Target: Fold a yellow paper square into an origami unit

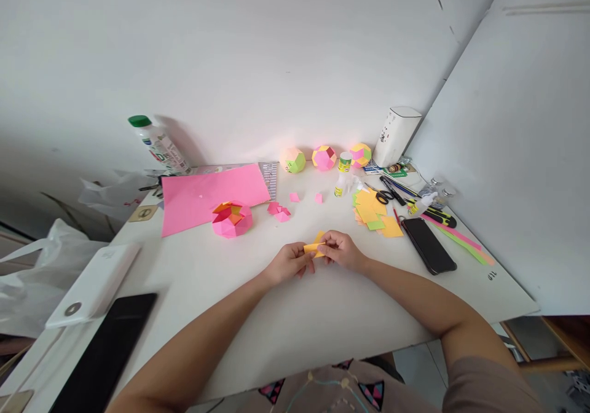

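Between my two hands is a small piece of folded orange paper (314, 248), held above the near middle of the white table. My left hand (290, 262) pinches its left end with thumb and fingers. On the other side, my right hand (342, 251) grips the right part, thumb in front. A flap of the paper sticks up behind the fingers. Left of my hands sits a pink faceted paper bowl shape (232, 221) with an orange inside. Beside it lie several small folded pink paper pieces (279, 212). A stack of orange and green paper squares (371, 209) is to the right.
Faceted paper balls (324, 158) line the wall near glue bottles (340, 184). Pink sheets (212, 195) lie at left by a green-capped bottle (159, 145). Scissors (384, 196), a black phone (428, 246) and paper strips (465, 241) are right; a white box (94, 284) is far left.
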`<state>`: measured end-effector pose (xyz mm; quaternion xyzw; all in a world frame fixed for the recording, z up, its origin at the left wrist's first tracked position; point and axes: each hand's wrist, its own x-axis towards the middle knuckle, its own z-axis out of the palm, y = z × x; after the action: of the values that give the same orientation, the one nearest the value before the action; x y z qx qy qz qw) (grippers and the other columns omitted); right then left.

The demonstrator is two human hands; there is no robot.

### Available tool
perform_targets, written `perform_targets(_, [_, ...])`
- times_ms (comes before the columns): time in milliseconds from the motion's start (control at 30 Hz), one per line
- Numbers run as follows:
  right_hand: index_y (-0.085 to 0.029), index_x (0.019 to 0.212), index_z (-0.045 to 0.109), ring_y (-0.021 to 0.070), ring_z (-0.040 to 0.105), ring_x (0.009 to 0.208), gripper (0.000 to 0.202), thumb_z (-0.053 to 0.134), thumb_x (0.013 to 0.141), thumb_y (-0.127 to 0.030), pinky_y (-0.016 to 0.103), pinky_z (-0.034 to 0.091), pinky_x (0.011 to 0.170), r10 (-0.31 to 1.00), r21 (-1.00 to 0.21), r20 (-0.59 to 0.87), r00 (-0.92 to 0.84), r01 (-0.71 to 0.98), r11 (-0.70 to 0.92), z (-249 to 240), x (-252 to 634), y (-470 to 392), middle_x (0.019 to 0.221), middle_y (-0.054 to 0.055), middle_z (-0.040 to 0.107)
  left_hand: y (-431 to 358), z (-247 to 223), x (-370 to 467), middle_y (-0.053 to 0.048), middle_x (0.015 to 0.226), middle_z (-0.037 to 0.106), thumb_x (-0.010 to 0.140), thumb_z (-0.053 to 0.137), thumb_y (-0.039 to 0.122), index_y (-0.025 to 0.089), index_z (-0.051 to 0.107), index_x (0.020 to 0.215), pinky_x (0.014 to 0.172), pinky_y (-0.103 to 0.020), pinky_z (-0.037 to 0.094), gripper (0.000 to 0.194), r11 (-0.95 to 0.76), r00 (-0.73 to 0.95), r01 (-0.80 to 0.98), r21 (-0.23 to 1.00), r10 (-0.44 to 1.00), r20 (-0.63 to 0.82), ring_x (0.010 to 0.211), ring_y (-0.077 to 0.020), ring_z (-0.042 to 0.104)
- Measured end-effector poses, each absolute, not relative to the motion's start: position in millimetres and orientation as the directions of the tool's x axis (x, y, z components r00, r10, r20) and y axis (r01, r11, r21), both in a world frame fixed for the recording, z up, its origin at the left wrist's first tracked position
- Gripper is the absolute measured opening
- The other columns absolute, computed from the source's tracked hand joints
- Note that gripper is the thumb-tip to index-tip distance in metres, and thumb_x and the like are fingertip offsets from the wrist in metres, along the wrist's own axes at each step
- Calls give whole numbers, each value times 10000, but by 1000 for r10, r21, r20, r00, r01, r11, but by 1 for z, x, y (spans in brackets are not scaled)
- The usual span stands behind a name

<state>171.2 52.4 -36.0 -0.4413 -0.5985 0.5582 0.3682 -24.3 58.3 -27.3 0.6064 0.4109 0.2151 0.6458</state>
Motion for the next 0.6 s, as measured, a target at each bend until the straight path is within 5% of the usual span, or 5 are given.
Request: perform_targets(600, [-182, 806, 536, 89, 563, 506, 223, 616, 825, -390, 220, 432, 497, 935, -995, -56, -350, 94, -25, -38, 172, 53, 642, -33, 607, 59, -30, -24, -2, 615, 672, 794, 606, 476, 173, 545, 768, 434, -225, 298, 310, 165, 559, 232, 959, 784, -270, 399, -71, 430])
